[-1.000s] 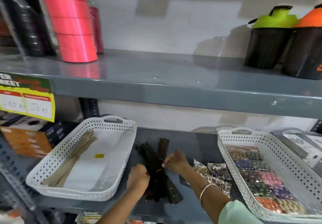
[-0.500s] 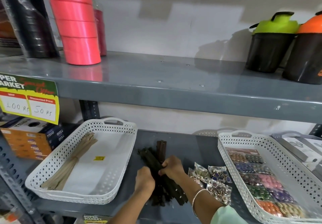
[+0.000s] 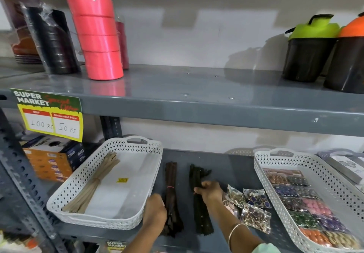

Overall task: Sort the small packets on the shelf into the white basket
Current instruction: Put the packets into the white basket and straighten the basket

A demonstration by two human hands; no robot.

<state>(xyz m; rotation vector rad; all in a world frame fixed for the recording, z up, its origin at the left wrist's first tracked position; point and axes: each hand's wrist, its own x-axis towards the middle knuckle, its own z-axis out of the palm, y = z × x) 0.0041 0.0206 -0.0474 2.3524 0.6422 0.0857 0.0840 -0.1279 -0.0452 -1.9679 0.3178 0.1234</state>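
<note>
You have now split the dark bundle: left hand (image 3: 155, 212) grips one half (image 3: 171, 197), right hand (image 3: 209, 190) the other (image 3: 199, 205) (packets (image 3: 254, 211), lower right, remain unsorted).

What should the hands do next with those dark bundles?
Probably lift the dark bundle under the left hand into the left basket, beside the tan bundle. The two dark bundles already lie apart, and that basket has bare floor.

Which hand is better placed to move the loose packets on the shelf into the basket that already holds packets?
The right hand. It lies beside the loose packets, and the right basket with packets is just past them. The left hand grips a dark bundle next to the left basket.
</note>
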